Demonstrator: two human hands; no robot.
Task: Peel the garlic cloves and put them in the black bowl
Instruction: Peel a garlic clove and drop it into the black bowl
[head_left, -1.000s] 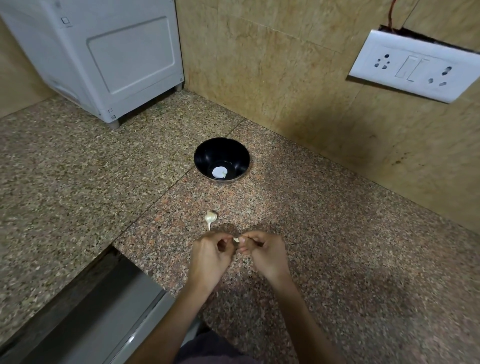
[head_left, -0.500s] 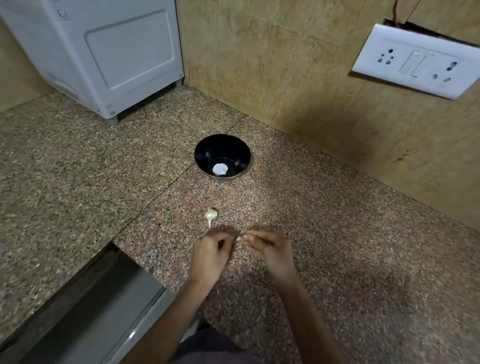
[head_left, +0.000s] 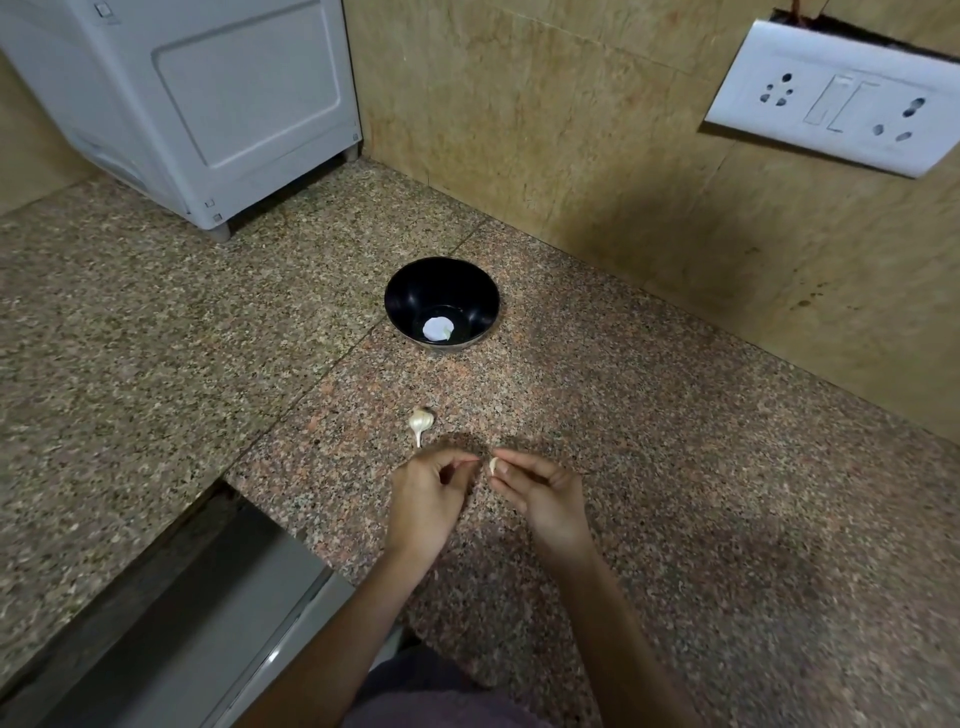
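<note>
One garlic clove (head_left: 492, 465) is pinched by the right hand (head_left: 543, 496) on the near side of the black bowl (head_left: 410, 293), seemingly presented so its skin can be stripped by the left hand (head_left: 426, 499), held just apart with fingers curled, its contents not discernible.

One black bowl (head_left: 415, 299) stands on the bench (head_left: 156, 338), with one pale piece (head_left: 438, 329) inside. There is one partial garlic head (head_left: 421, 422) and one loose clove (head_left: 493, 465). Two hands are in view, left hand (head_left: 428, 501) and right hand (head_left: 545, 493). One white appliance (head_left: 208, 104), one switch plate (head_left: 841, 98).
</note>
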